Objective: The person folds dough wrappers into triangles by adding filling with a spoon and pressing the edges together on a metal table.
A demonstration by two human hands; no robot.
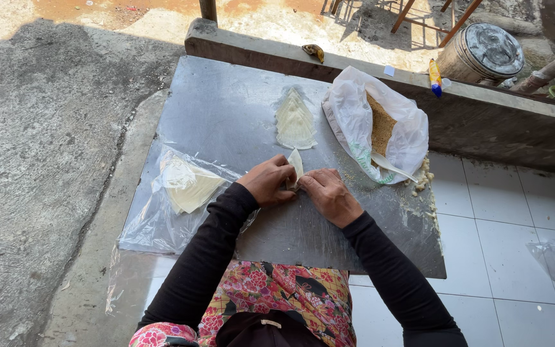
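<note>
Pinching: both hands close on one small pale pastry wrapper (295, 166), its pointed tip standing up between them.
Left grip: left hand (268, 181) curled, fingers pressed together on the wrapper's left edge; knuckles up.
Right grip: right hand (329, 195) curled too, fingertips pressed on the wrapper's lower right edge; how much the palm covers cannot be told.
Wrapper's place: just above the grey metal desk (226, 109), near its middle, low end hidden by the fingers.
Behind the wrapper: a stack of folded triangles (295, 119) lies flat on the desk, apart from the hands.
Right of the wrapper: a white plastic bag (354, 115) lies open, brown crumbly filling (380, 125) inside, with a pale spoon handle (393, 167) sticking out.
Left of the wrapper: a clear plastic sheet (155, 218) holding pale wrapper sheets (187, 186), near the left hand's wrist.
Far beyond the bag: a round metal drum (483, 51) past a concrete ledge (483, 109).
</note>
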